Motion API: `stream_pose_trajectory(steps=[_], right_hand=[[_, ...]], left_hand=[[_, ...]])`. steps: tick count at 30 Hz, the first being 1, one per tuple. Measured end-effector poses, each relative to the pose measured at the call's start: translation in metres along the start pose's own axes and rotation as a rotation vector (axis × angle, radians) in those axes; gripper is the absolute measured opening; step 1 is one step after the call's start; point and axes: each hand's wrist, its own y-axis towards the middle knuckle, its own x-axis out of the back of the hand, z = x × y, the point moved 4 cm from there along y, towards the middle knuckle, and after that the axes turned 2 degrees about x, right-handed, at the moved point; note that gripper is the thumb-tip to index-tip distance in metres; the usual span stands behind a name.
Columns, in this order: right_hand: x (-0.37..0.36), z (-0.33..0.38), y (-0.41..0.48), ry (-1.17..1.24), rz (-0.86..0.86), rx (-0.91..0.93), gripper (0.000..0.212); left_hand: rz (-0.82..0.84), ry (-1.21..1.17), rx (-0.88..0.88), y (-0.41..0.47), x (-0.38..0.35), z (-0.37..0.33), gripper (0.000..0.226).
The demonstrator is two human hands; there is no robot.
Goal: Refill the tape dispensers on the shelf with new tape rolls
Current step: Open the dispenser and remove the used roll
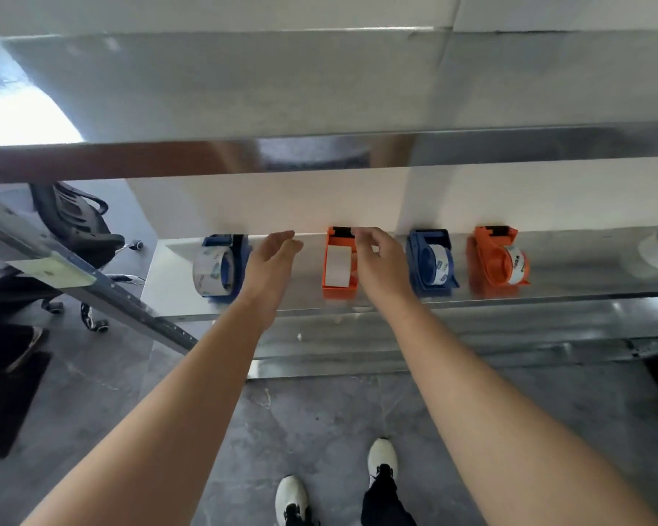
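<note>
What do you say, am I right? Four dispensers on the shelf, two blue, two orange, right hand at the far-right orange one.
Wrong dispenser: the head view shows the right hand at the second-from-left orange dispenser. The count and colours hold.

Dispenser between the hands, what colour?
The dispenser is orange, holding a white tape roll. Head view shows it best.

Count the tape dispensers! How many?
4, in a row: left blue dispenser, orange dispenser at the right hand, second blue dispenser, second orange dispenser rightmost. None looks hidden.
</note>
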Motion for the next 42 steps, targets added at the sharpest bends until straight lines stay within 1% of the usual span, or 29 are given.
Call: stream_pose_trajectory(steps=[3, 7, 11, 14, 19, 22, 25, 27, 34, 39, 42], right_hand=[[0.013, -0.014, 0.013, -0.056, 0.037, 0.015, 0.037], [0.025, -0.035, 0.026, -0.092, 0.1, -0.008, 0.034], [0.022, -0.054, 0.04, -0.134, 0.145, -0.033, 0.039], [0.013, -0.068, 0.05, -0.122, 0.162, -0.072, 0.037], [0.001, -0.084, 0.06, -0.124, 0.146, -0.128, 0.033], [-0.008, -0.092, 0.062, -0.139, 0.126, -0.155, 0.03], [-0.016, -0.099, 0.062, -0.133, 0.126, -0.19, 0.024], [-0.019, -0.103, 0.062, -0.155, 0.116, -0.181, 0.024], [-0.024, -0.113, 0.063, -0.102, 0.069, -0.214, 0.014], [-0.02, -0.116, 0.059, -0.024, 0.051, -0.263, 0.026], [-0.013, -0.112, 0.057, -0.006, 0.018, -0.267, 0.036]], left_hand=[[-0.073, 0.02, 0.0, 0.006, -0.018, 0.009, 0.037], [-0.156, 0.055, -0.021, 0.013, -0.039, 0.019, 0.036], [-0.194, 0.072, -0.023, 0.02, -0.056, 0.025, 0.037], [-0.206, 0.115, -0.046, 0.029, -0.066, 0.031, 0.037], [-0.213, 0.267, -0.084, 0.048, -0.073, 0.048, 0.046], [-0.258, 0.371, -0.118, 0.051, -0.076, 0.052, 0.054], [-0.287, 0.429, -0.163, 0.054, -0.078, 0.051, 0.058], [-0.296, 0.438, -0.174, 0.055, -0.078, 0.051, 0.059], [-0.288, 0.399, -0.193, 0.049, -0.075, 0.051, 0.056], [-0.241, 0.279, -0.161, 0.045, -0.068, 0.057, 0.054], [-0.197, 0.072, -0.092, 0.044, -0.063, 0.064, 0.049]])
